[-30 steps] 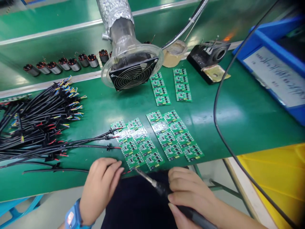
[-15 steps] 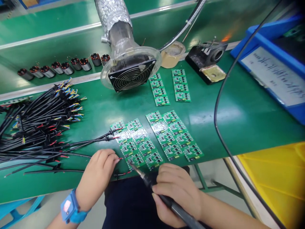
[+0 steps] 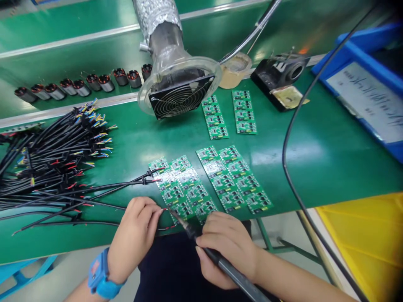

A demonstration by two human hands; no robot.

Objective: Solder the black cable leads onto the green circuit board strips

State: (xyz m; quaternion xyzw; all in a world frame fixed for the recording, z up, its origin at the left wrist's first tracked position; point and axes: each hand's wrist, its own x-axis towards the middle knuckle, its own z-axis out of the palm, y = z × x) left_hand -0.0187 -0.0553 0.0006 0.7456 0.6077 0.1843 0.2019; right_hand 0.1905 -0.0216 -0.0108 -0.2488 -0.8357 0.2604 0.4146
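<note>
My left hand (image 3: 140, 233) is pinched on a black cable whose red wire end (image 3: 165, 209) pokes out at the fingertips, at the left edge of a green circuit board panel (image 3: 170, 193). My right hand (image 3: 228, 247) is closed round a soldering iron (image 3: 217, 260). The iron's tip reaches that panel's lower left edge, close to the red wire; whether they touch I cannot tell. Two more cables (image 3: 138, 183) lie with red ends on the same panel. Another red wire end (image 3: 170, 227) shows below my left fingers. A second panel (image 3: 195, 191) adjoins on the right.
A heap of black cables (image 3: 56, 155) covers the bench's left. A fume extractor (image 3: 181, 94) hangs over the middle. Behind are more board panels (image 3: 244, 113), an iron stand (image 3: 280, 79), motor stators (image 3: 82, 87) and a blue bin (image 3: 362, 96). The iron's cord (image 3: 285, 147) loops at right.
The iron's tip has shifted up and left over the board, closer to the red wire in my left fingers. The camera view has moved slightly.
</note>
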